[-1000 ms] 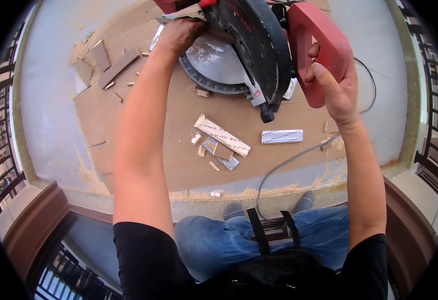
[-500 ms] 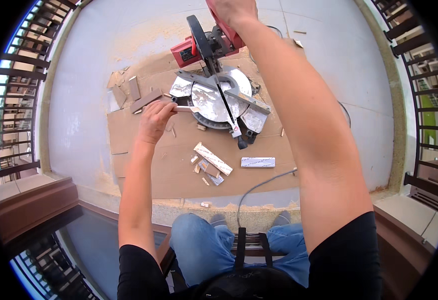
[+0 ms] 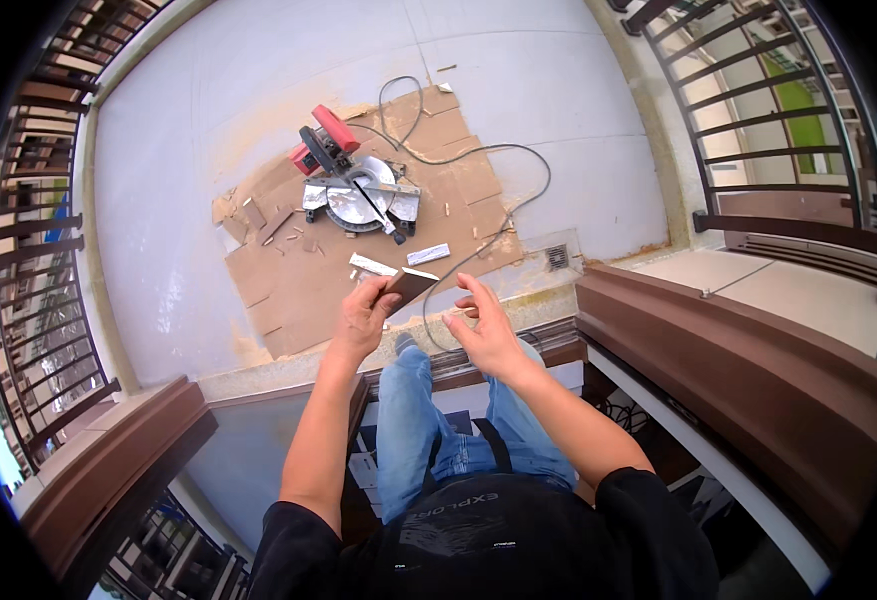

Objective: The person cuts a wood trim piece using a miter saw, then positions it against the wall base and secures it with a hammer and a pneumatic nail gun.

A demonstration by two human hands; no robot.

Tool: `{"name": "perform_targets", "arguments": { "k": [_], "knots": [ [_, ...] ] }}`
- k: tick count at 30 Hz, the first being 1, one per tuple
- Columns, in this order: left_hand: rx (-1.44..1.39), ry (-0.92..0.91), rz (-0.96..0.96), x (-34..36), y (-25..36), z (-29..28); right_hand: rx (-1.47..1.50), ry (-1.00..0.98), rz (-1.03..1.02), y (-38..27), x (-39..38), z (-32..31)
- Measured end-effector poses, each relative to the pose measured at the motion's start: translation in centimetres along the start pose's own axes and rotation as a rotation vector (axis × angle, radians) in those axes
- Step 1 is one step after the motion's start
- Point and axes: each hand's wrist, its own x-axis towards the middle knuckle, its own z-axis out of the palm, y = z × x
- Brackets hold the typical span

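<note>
My left hand (image 3: 362, 312) grips a short brown strip of wood moulding (image 3: 411, 285) between thumb and fingers, with its pale cut end turned up and to the right. Just right of the strip, my right hand (image 3: 482, 325) hovers with fingers curled but apart, holding nothing. Beyond both hands, a red and black miter saw (image 3: 356, 190) rests on cardboard sheets (image 3: 303, 275), its head raised. A white-faced offcut (image 3: 373, 264) and a white printed piece (image 3: 428, 254) lie between the saw and me.
Brown wood offcuts (image 3: 276, 224) and sawdust lie left of the saw. A grey power cord (image 3: 538, 190) loops across the floor at right. A floor drain (image 3: 556, 257) sits near the doorway sill (image 3: 548, 303). Dark railings (image 3: 748, 110) border both sides.
My right hand has let go of the saw's handle and come back near my body. My left hand has drawn the wood strip away from the saw. The whole view has pulled back.
</note>
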Motion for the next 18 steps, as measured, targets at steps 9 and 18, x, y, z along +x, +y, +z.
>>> {"name": "perform_targets", "arguments": {
  "k": [9, 18],
  "knots": [
    [0.019, -0.497, 0.146, -5.3, 21.5, 4.5, 0.156, 0.190, 0.096, -12.5, -19.7, -13.9],
    [0.605, -0.899, 0.259, -14.2, 18.5, 8.9, -0.140, 0.412, 0.937, 15.7, -59.4, -3.3]
  ]
}}
